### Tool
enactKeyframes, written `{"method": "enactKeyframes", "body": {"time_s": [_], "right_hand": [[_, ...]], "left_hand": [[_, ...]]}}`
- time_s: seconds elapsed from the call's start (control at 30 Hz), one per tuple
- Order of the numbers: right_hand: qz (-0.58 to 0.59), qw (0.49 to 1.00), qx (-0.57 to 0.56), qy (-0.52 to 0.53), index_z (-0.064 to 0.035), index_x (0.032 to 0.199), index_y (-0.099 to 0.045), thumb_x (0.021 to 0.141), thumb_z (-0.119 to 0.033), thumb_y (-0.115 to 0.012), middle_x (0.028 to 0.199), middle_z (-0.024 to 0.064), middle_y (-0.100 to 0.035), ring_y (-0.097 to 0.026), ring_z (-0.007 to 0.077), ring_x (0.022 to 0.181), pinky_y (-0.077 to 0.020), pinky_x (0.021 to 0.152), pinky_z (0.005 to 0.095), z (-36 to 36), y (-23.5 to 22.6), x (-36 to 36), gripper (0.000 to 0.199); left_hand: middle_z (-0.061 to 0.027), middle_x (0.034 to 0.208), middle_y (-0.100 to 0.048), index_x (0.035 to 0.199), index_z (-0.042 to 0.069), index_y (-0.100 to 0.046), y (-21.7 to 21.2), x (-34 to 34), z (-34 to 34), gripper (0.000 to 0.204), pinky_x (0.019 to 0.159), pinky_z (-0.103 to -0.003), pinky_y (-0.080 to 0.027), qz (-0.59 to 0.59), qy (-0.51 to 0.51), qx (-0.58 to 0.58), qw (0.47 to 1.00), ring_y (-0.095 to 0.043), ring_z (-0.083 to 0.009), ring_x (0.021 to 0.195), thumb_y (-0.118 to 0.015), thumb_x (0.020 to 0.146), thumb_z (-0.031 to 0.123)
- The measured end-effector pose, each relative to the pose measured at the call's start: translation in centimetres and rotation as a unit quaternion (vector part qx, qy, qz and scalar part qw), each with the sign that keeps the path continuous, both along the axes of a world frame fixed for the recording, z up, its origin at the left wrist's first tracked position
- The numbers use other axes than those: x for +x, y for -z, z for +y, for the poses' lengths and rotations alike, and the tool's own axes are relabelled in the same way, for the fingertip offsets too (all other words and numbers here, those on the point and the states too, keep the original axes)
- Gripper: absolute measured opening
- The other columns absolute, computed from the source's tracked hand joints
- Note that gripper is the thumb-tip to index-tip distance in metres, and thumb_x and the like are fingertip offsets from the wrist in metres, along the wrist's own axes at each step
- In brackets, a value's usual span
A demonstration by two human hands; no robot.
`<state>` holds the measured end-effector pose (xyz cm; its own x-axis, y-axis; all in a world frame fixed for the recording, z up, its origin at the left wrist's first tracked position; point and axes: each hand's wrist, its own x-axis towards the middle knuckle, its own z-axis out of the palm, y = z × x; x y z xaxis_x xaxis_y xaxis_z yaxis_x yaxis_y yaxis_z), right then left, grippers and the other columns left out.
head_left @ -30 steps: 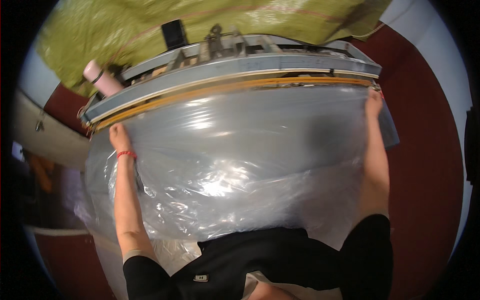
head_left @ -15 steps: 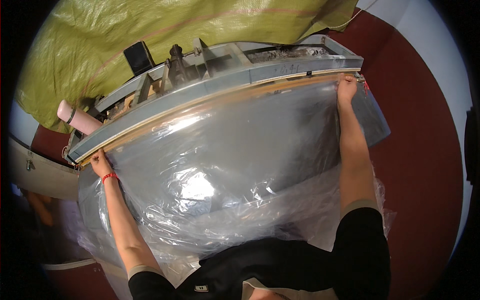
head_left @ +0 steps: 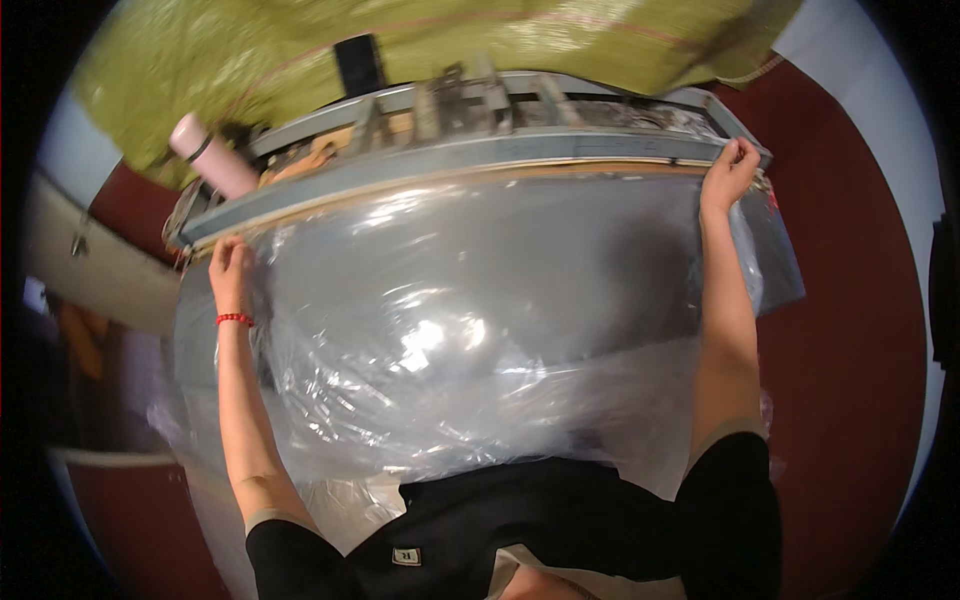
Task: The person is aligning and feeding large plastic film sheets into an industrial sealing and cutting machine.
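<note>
A clear plastic film (head_left: 470, 300), wrinkled and shiny, lies spread over a dark flat surface in front of me. Its far edge runs along a long grey metal bar (head_left: 480, 152) with a pale strip beneath it. At the bar's left end, my left hand (head_left: 230, 270) pinches the film near its far left corner. My right hand (head_left: 729, 178) is curled closed at the bar's right end, raised over its edge, and film trails down beside the wrist. The fingertips of both hands are slightly blurred.
Behind the bar is a metal frame (head_left: 560, 100) with crosspieces. A pink bottle (head_left: 212, 155) leans at its left end, and a black flat object (head_left: 359, 66) stands behind. A yellow-green woven sheet (head_left: 560, 40) hangs at the back. Dark red floor (head_left: 840, 330) shows at right.
My view has shifted, so the bar now looks more level. My right hand has lifted from the film edge onto the bar's end. My left hand sits slightly nearer me, off the bar.
</note>
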<state>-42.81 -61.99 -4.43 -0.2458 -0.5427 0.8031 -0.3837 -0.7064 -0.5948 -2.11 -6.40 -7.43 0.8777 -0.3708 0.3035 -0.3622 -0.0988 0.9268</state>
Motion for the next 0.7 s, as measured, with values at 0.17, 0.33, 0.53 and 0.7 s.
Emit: {"method": "enactKeyframes", "body": {"time_s": [0.17,0.33,0.53,0.7], "right_hand": [[0.149,0.912,-0.116,-0.365,-0.0035,0.084,-0.054,0.072,-0.013,-0.062,0.087,0.0089,-0.053,-0.05,0.0245,0.084,-0.0392,0.076,0.033,19.1,-4.7,11.1,0.017],[0.263,0.82,-0.196,-0.47,-0.0061,0.091,-0.057,0.067,-0.033,-0.066,0.089,0.008,-0.055,-0.051,0.024,0.086,-0.0398,0.07,0.0324,33.2,-5.3,17.3,0.038],[0.293,0.537,0.188,-0.769,-0.0034,0.074,-0.061,0.072,-0.018,-0.065,0.067,0.0006,-0.058,-0.051,0.007,0.065,-0.0409,0.061,0.022,35.0,-1.6,17.8,0.015],[0.243,0.82,0.258,-0.449,-0.0029,0.074,-0.062,0.073,-0.024,-0.064,0.069,0.0037,-0.06,-0.051,0.0095,0.065,-0.0405,0.062,0.0224,19.2,2.5,10.1,0.022]], "left_hand": [[0.0003,0.08,-0.051,0.082,0.004,-0.052,-6.0,-8.9,4.5,0.004,0.069,-0.021,-0.039,-0.066,0.033,-0.04,0.996,-0.049,-0.0078,0.075,-0.05,0.078,0.002],[0.001,0.082,-0.05,0.08,0.004,-0.051,-7.8,-12.6,9.5,0.005,0.07,-0.021,-0.038,-0.103,-0.004,-0.076,0.992,-0.046,-0.0066,0.077,-0.05,0.077,0.0],[0.0011,0.078,-0.051,0.09,0.003,-0.054,-8.3,-15.3,13.3,0.012,0.064,-0.02,-0.04,-0.056,0.05,0.106,0.992,-0.048,-0.0057,0.072,-0.052,0.078,0.005],[-0.0025,0.076,-0.06,0.089,0.001,-0.059,-4.5,-20.4,12.6,0.016,0.067,-0.024,-0.044,0.093,0.311,0.267,0.907,-0.053,-0.0079,0.071,-0.054,0.081,0.014]]}}
